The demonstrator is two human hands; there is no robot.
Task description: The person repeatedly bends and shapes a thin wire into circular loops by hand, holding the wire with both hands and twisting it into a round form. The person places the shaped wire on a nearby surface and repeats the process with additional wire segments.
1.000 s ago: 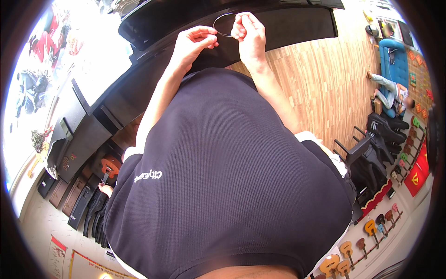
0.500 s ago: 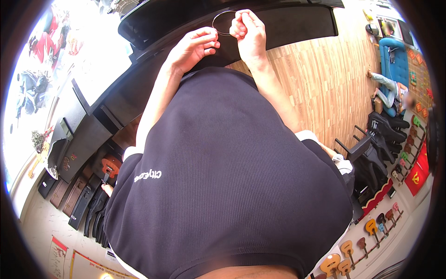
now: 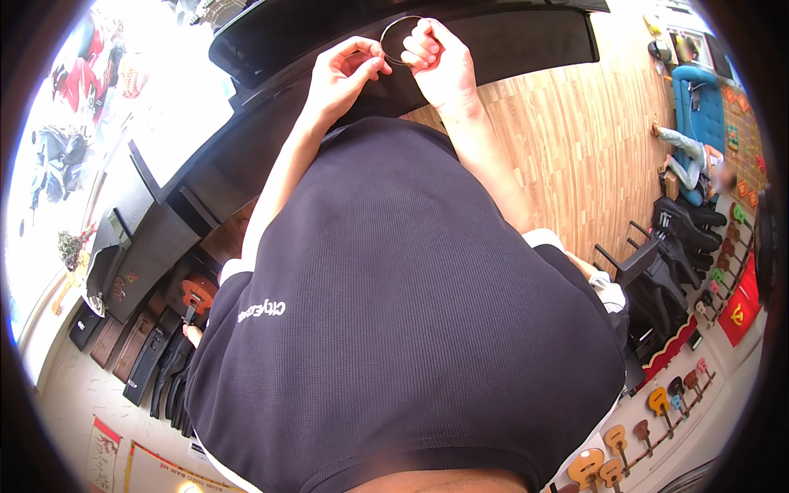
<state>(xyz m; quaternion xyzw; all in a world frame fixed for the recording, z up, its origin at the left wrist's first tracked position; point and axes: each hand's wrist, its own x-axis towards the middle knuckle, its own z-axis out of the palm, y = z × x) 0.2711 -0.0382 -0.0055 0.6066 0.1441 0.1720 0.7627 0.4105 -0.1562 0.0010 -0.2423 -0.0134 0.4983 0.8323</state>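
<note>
A thin loop of wire (image 3: 381, 38) is held up between my hands at the top of the view, in front of a dark glossy surface. My right hand (image 3: 440, 66) is closed in a loose fist round the loop's right side. With thumb and fingers pinched together, my left hand (image 3: 341, 76) meets the loop's lower left edge. The part of the loop inside the right fist is hidden. Both forearms reach past the dark shirt (image 3: 403, 271) that I wear.
Beyond my hands lies a long black piece of furniture (image 3: 526, 41). Wooden floor (image 3: 567, 148) spreads to the right, where a person sits by a blue sofa (image 3: 694, 99). Black instrument cases (image 3: 686, 226) stand nearer, and small guitars (image 3: 616, 440) hang at the lower right.
My left hand has turned, its fingers drawing together from a flatter spread into a pinch at the loop. The right fist has rolled slightly, still round the loop.
</note>
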